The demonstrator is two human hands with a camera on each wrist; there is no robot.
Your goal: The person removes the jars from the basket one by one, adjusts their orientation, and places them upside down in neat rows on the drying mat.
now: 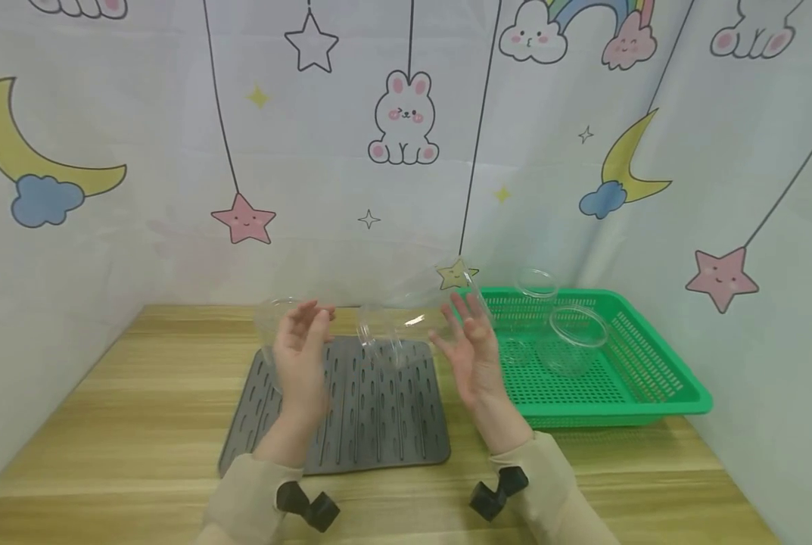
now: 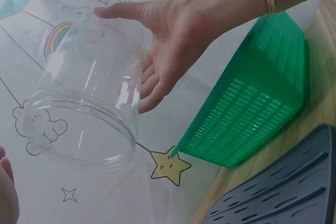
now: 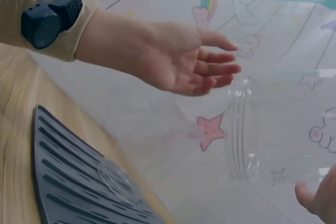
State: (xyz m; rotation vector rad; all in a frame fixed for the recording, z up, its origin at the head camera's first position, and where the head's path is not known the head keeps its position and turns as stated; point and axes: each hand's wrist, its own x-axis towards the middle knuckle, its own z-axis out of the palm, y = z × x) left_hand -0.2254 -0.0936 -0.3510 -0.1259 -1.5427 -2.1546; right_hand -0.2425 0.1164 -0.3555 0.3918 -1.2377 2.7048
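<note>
My right hand point(image 1: 475, 354) holds a clear, see-through jar point(image 1: 415, 322) in the air over the drying mat. The jar lies tipped on its side, its open mouth to the left. In the left wrist view, the thumb and fingers of that hand span the closed end of the jar point(image 2: 84, 87). My left hand point(image 1: 300, 371) is raised with loosely bent fingers and holds nothing. The right wrist view has its fingertips close to the jar's ridged rim point(image 3: 240, 124). Behind the left hand, a second clear jar point(image 1: 266, 324) stands on the grey mat point(image 1: 378, 424), partly hidden.
A green basket point(image 1: 678, 378) with slotted walls stands at the right of the wooden table point(image 1: 106, 424). Inside it are more clear jars, one at the front point(image 1: 572, 352) and one farther back point(image 1: 536, 284). A printed curtain point(image 1: 160, 151) hangs behind the table.
</note>
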